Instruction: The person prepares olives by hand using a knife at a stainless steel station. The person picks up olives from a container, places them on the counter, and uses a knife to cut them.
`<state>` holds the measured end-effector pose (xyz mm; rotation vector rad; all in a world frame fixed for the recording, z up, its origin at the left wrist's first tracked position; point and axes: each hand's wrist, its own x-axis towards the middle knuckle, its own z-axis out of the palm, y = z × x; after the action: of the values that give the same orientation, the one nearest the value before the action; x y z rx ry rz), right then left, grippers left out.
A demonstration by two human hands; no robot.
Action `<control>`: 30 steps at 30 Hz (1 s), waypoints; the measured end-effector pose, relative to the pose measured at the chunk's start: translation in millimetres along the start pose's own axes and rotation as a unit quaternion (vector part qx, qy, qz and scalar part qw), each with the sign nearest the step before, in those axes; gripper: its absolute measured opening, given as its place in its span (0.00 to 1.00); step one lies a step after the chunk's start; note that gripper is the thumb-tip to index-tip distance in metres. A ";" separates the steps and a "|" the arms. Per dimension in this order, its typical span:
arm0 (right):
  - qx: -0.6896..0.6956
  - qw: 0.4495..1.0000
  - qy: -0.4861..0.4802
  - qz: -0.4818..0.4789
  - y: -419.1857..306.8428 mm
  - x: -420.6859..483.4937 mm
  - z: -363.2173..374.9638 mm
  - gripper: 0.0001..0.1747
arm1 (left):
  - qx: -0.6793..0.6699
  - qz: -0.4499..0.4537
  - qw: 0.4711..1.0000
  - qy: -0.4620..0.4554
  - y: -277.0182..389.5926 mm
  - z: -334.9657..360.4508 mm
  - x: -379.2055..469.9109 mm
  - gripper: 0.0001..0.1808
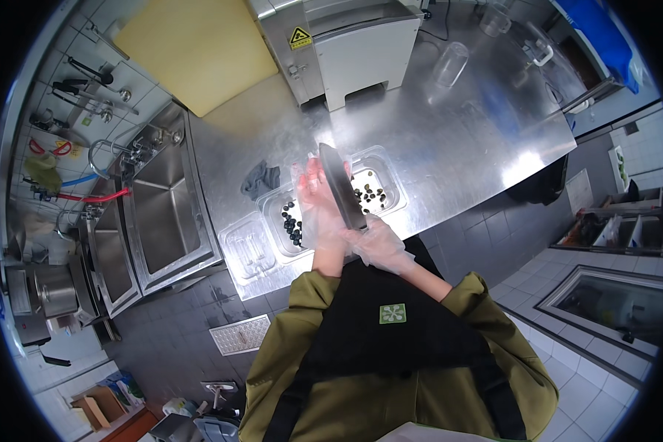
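My right hand (pixel 380 243), in a clear plastic glove, grips a knife (pixel 340 185) with a broad, dark blade pointing away from me. My left hand (pixel 323 204), gloved too, is raised beside the blade, which hides part of its palm and fingers; whether anything lies in it I cannot tell. Left of it, whole dark round berries (pixel 291 225) lie in a clear plastic container (pixel 269 221). To the right, partly behind the knife, a second clear container (pixel 393 182) holds several cut berry pieces (pixel 369 194), some with greenish faces.
A clear lid (pixel 247 248) and a grey cloth (pixel 261 179) lie on the steel worktable (pixel 436 143). A metal machine (pixel 359 55) and a yellow cutting board (pixel 199 52) stand behind. Clear jugs (pixel 451 63) are back right; steel sinks (pixel 168 221) adjoin on the left.
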<state>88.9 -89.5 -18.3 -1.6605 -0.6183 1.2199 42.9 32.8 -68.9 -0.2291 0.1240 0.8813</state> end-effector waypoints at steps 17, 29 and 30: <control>-0.251 0.953 -0.116 -0.120 9.4 9.2 -2.8 0.18 | 0.088 -0.162 0.983 -0.025 3.6 -8.8 13.3 0.37; -0.253 0.938 -0.192 -0.138 18.9 12.5 -17.9 0.20 | 0.773 0.038 0.629 0.067 0.4 -23.8 16.5 0.20; -0.225 0.956 -0.139 -0.129 13.2 7.3 -23.8 0.20 | 0.855 0.100 0.506 0.062 -1.6 -26.1 19.5 0.17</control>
<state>111.8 -98.4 -32.2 -1.7093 -1.3288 1.1848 56.1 40.0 -97.8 1.6660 1.1134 0.5965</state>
